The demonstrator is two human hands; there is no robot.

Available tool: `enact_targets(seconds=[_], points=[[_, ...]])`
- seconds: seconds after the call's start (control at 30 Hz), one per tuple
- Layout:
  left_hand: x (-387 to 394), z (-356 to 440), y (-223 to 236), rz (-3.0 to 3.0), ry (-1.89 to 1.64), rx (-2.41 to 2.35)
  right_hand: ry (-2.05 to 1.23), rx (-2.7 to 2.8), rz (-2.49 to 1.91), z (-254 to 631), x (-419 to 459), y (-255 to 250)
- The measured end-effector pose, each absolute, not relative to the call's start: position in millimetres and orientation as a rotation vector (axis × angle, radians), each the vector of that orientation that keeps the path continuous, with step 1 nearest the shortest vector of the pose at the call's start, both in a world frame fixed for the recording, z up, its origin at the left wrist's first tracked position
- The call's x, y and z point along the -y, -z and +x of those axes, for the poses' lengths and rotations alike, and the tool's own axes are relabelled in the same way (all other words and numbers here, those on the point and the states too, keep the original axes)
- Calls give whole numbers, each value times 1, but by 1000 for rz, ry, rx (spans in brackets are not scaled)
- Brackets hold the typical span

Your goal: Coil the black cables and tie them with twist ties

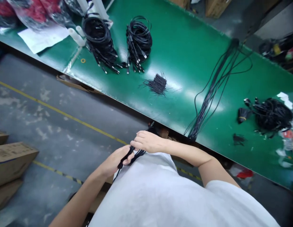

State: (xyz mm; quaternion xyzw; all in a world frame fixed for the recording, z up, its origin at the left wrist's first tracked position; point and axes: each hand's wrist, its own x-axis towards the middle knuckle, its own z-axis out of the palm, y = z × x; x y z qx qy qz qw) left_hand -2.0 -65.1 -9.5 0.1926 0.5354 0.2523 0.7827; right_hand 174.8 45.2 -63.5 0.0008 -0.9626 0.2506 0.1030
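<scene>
My left hand (118, 160) is wrapped round a bundle of black cables (126, 155), close against the front of the white shirt. Just above it, my right hand (146, 141) closes over the upper part of the same bundle, with its palm side hidden. The cables run between both hands, and a thin end hangs below the left one. Both hands are off the near edge of the green table (181, 28). On the table, a small pile of short black ties (158, 84) lies nearest to them, and a long loose bunch of black cables (214, 86) stretches across to the right.
Two coiled bundles of black USB cables, a left one (99, 37) and a right one (139, 44), lie toward the back. A tangled cable heap (272, 115) is at far right. Plastic bags with red contents (40, 11) sit at upper left. Cardboard boxes (13, 160) stand on the floor.
</scene>
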Motion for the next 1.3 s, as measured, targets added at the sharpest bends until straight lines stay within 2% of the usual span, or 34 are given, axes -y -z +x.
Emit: enact_targets(seconds=[0.07,0.2,0.33,0.47,0.57,0.7,0.73,0.8,0.9,1.07,1.3], points=[[61,3,5,383,-541,-1178,-838,2739,-142,194,-79,78],[54,12,-2,199,-620,-1347,-813,2252,-1189,270,-197,129],[48,16,-4,34,-787,-1471,-823,2158,-1468,334,-298,182],[35,21,-7,-33,-866,-1452,-1004,2299,-1615,353,-328,208],[18,31,-9,-35,-931,-1435,-1097,2363,-1653,358,-319,203],[-7,42,-5,53,-1014,-1334,-1184,2264,-1612,348,-262,162],[-11,43,-3,91,-1020,-1317,-1284,2158,-1598,340,-236,147],[-17,46,-2,216,-1001,-1314,-1898,1861,-1436,317,-175,114],[-22,53,-5,492,-874,-1322,-2259,1622,-1246,262,-88,77],[-16,63,-4,556,-734,-1131,-2181,1002,-1256,191,-56,63],[5,58,1,485,-1046,-1280,-2121,1024,-1162,180,-65,46]])
